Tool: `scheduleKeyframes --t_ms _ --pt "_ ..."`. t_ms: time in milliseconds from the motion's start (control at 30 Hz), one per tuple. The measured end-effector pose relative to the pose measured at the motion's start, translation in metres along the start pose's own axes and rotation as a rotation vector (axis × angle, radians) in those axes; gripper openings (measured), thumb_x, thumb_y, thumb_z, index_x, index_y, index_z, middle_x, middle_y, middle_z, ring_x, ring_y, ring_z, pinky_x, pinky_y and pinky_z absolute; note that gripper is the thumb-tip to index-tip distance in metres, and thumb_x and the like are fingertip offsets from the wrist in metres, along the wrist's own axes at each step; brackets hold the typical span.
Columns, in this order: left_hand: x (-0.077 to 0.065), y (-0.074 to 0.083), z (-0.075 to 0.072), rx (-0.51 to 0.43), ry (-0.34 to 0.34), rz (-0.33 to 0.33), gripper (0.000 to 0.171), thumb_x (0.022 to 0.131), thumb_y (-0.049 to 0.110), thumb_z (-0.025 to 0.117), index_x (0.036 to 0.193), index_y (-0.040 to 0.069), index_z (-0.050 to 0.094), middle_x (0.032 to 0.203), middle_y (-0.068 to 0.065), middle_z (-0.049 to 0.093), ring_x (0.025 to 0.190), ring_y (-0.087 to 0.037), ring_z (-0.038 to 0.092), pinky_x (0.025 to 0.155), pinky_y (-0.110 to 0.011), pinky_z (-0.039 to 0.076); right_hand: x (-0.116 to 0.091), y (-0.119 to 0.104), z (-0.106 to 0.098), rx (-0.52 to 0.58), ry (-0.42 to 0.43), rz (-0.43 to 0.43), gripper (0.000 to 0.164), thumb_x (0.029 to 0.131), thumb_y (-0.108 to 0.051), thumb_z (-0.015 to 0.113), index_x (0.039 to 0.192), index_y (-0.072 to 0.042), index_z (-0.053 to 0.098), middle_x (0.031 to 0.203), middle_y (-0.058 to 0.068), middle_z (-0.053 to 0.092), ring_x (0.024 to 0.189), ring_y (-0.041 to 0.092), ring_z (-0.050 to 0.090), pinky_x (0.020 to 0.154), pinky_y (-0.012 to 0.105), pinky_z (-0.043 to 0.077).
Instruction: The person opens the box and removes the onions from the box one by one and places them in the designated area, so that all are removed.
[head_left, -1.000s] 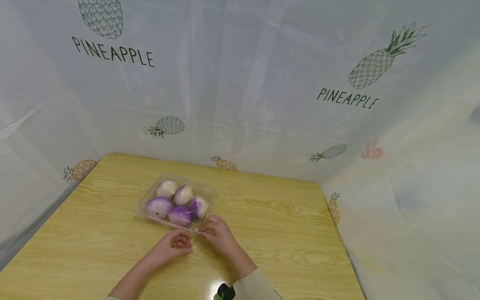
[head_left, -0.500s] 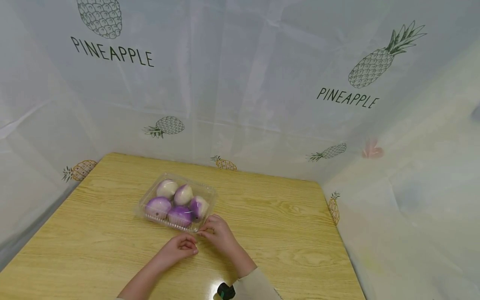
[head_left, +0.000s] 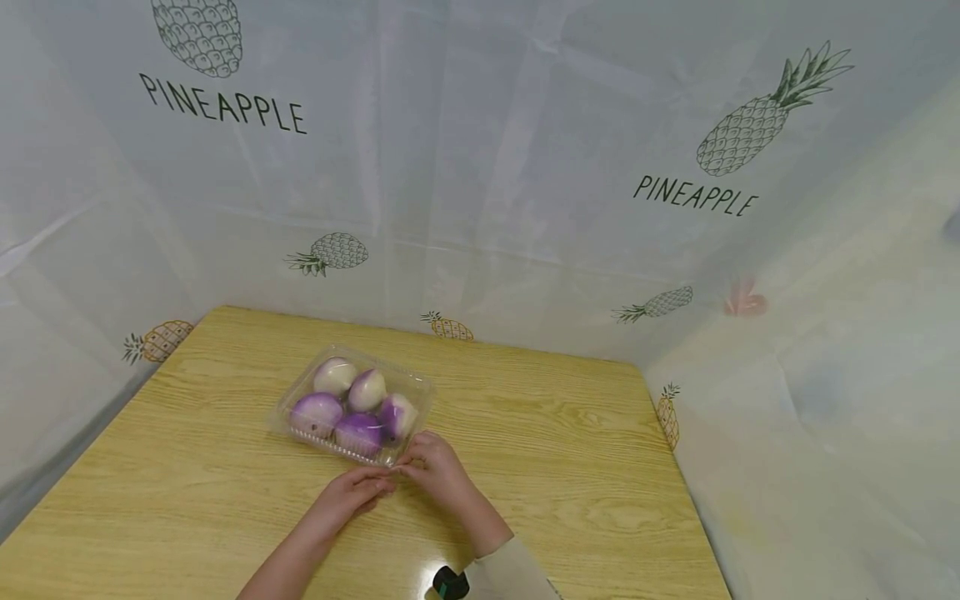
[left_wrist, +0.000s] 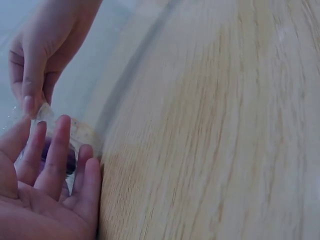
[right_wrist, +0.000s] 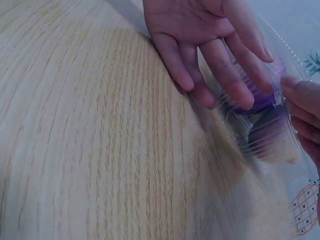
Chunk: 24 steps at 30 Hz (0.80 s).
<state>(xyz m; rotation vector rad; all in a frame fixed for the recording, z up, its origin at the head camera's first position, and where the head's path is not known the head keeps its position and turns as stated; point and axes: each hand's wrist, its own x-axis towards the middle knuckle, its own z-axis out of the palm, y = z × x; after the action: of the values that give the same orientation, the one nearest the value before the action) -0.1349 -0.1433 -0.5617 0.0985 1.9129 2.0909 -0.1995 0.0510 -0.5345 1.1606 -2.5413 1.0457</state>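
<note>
A clear plastic clamshell box (head_left: 416,385) sits on the wooden table, lid down over several purple-and-white turnips (head_left: 317,414). My right hand (head_left: 438,472) pinches the box's near right corner between thumb and fingers; the left wrist view shows this right hand (left_wrist: 42,65) from the side, thumb on the plastic. My left hand (head_left: 348,502) is just in front of the same corner, fingertips close to the right hand's. Its fingers spread loosely in the right wrist view, where this left hand (right_wrist: 200,45) overlaps the box's ribbed side and grips nothing.
The wood-grain table (head_left: 540,467) extends right and left of the box. A pale curtain with pineapple prints (head_left: 480,167) hangs behind it and along both sides. A small black object (head_left: 451,582) shows beside the right sleeve (head_left: 513,571).
My left hand has moved right and slightly forward, closer to the right hand at the corner, and its fingers have straightened. The right hand keeps its pinch; the box is nearly still.
</note>
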Motion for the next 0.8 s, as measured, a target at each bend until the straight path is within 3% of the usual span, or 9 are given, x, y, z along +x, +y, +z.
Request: scheduleKeyframes --t_ms 200,367,633,800 --pt "0.001 -0.002 0.000 -0.055 0.046 -0.030 0.037 0.099 0.018 0.057 0.124 -0.010 0.056 0.114 -0.013 0.068 0.106 -0.017 0.062 0.088 -0.027 0.049 0.001 -0.001 0.001 -0.001 -0.010 -0.023 0.007 0.081 -0.013 0.079 0.079 -0.009 0.074 0.079 -0.004 0.064 0.081 0.008 0.057 0.079 0.013 0.043" --pt "0.001 -0.003 0.001 -0.098 0.096 -0.053 0.021 0.098 0.016 0.061 0.111 0.001 0.063 0.111 -0.005 0.070 0.104 -0.015 0.064 0.087 -0.027 0.049 0.002 -0.006 0.000 -0.003 -0.025 -0.032 0.007 0.081 -0.016 0.079 0.078 -0.010 0.075 0.079 -0.005 0.064 0.080 0.006 0.057 0.082 0.014 0.043" --pt "0.000 -0.005 0.005 -0.185 0.155 -0.041 0.004 0.096 0.006 0.060 0.100 0.005 0.061 0.102 -0.003 0.072 0.098 -0.011 0.066 0.084 -0.025 0.051 0.004 -0.012 -0.001 -0.054 -0.038 -0.010 0.009 0.079 -0.019 0.081 0.077 -0.012 0.075 0.076 -0.007 0.062 0.078 0.005 0.057 0.080 0.011 0.042" --pt "0.002 -0.007 0.014 -0.248 0.260 -0.033 0.008 0.093 -0.003 0.059 0.094 0.004 0.057 0.095 -0.002 0.073 0.093 -0.013 0.067 0.081 -0.026 0.053 0.005 -0.012 -0.001 -0.112 -0.040 -0.019 0.009 0.079 -0.020 0.081 0.076 -0.014 0.076 0.075 -0.009 0.062 0.077 0.004 0.057 0.078 0.010 0.042"
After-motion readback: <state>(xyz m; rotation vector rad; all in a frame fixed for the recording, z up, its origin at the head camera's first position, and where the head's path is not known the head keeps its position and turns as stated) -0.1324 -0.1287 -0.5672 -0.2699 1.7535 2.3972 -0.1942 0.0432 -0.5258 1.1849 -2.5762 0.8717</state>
